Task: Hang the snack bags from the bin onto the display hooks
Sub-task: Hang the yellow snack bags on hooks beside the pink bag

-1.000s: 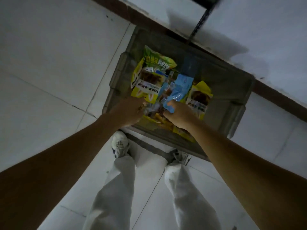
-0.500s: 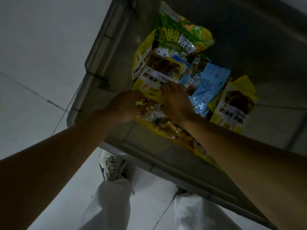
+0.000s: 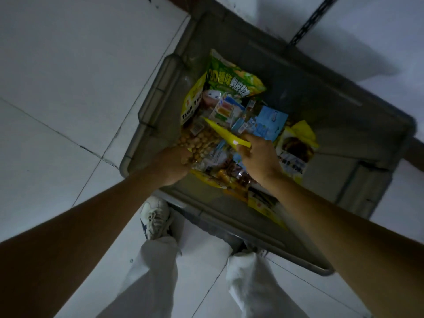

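Note:
A grey plastic bin [image 3: 158, 97] stands on the floor with several snack bags piled inside. My left hand [image 3: 175, 165] grips a clear bag of round brown snacks [image 3: 199, 141] at the bin's near left. My right hand [image 3: 258, 159] pinches the edge of a yellow bag [image 3: 223, 134] that is tilted up on edge. A green bag [image 3: 231, 79] lies at the far end, a light blue bag [image 3: 269, 122] in the middle, and a yellow-and-white bag [image 3: 296, 150] to the right. No display hooks are in view.
White floor tiles [image 3: 68, 88] surround the bin. A dark perforated metal upright [image 3: 312, 19] rises beyond the bin at the top right, in front of a white wall. My white-trousered legs and a white sneaker [image 3: 156, 216] stand against the bin's near edge.
My right hand has lifted a yellow bag up on edge, uncovering the packets beneath it. My left hand has kept its hold on the clear bag. The view has pulled back from the bin.

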{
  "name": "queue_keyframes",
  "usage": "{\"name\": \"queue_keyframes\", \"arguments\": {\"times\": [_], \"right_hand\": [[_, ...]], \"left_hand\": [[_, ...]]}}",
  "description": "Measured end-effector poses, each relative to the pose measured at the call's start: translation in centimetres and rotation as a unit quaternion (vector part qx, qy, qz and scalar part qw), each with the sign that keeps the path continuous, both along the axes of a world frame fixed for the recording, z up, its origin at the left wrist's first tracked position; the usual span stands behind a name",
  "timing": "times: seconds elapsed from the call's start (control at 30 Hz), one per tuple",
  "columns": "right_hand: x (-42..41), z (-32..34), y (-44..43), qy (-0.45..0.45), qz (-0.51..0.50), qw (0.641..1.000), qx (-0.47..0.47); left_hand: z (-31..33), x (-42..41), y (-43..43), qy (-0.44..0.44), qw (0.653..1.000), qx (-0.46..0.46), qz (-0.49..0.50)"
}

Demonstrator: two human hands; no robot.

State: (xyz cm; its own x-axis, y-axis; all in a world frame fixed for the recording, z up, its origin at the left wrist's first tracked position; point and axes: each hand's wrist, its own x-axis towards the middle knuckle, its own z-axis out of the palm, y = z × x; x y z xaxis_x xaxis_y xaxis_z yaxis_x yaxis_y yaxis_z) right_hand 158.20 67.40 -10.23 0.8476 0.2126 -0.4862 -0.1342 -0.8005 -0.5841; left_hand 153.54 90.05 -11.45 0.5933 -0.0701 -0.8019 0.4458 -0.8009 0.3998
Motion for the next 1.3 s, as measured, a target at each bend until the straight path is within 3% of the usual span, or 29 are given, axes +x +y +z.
{"name": "queue_keyframes", "arguments": {"times": [0.17,0.27,0.4,0.63,0.87,1.13,1.3], "right_hand": [[-0.3,6.7,-2.1,0.057,-0.083,0.995,0.002],[-1.6,11.0,-2.7,0.104,-0.141,0.983,0.053],[-3.8,17.2,-2.9,0.187,-0.244,0.942,0.137],[-4.0,26.8,-3.3,0.287,-0.277,0.865,0.305],[-2.9,32.9,-6.3,0.235,-0.26,0.892,0.285],[-4.7,39.2,-7.1,0.258,-0.214,0.91,0.245],[-6.8,43.6,-6.5,0.204,-0.244,0.912,0.26]], "left_hand": [[5.1,0.0,-1.2,0.02,0.995,-0.047,0.083],[8.5,0.1,-1.7,0.012,0.991,-0.078,0.107],[14.8,0.5,-2.6,-0.05,0.992,-0.082,0.084],[23.6,0.7,-3.4,-0.01,0.954,-0.258,0.154],[30.5,-2.8,-5.6,-0.01,0.933,-0.269,0.238],[40.3,-5.6,-7.2,-0.032,0.864,-0.3,0.404],[46.3,-6.7,-7.1,-0.056,0.858,-0.31,0.406]]}}
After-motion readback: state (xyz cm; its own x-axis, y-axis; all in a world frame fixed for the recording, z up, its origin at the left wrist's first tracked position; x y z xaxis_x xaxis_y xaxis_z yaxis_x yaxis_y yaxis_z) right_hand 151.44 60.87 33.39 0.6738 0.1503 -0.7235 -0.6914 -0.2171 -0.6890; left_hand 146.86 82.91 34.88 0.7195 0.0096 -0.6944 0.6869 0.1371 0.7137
